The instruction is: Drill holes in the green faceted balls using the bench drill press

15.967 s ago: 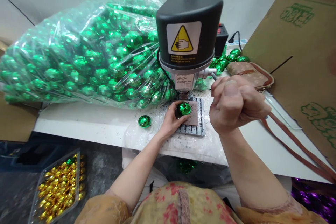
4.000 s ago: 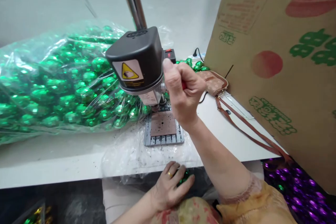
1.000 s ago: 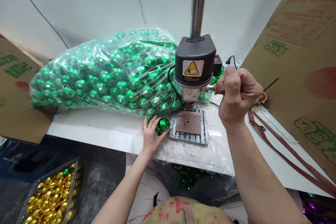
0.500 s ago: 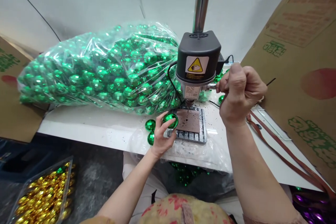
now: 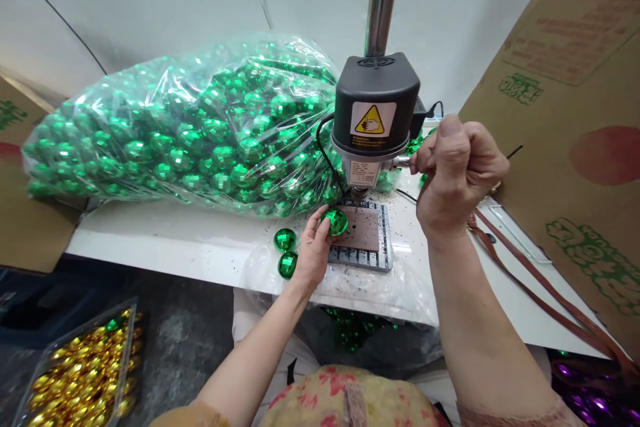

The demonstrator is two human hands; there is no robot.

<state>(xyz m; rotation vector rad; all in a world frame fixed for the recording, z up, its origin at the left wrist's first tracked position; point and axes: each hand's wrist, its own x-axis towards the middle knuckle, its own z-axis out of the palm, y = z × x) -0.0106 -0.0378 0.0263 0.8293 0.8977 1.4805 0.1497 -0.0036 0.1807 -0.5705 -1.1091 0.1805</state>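
A shiny green faceted ball (image 5: 336,221) is held in the fingers of my left hand (image 5: 315,248), just left of the drill bit and over the brown board (image 5: 366,233) on the drill press base. My right hand (image 5: 460,177) is closed around the feed lever (image 5: 401,162) on the right side of the small drill press (image 5: 376,107). The bit stands above the board, apart from the ball. Two more green balls (image 5: 286,265) lie on the white table, left of my left wrist.
A big clear bag (image 5: 175,133) of green balls lies along the back of the table (image 5: 165,240). Cardboard boxes (image 5: 590,160) flank both sides. Brown straps (image 5: 540,280) lie at right. Gold balls (image 5: 80,373) fill a clear container at lower left. Dark shavings dot the base.
My left hand has moved slightly right with the green ball, bringing it nearer the bit. My right hand stays on the lever. The view has shifted a little.
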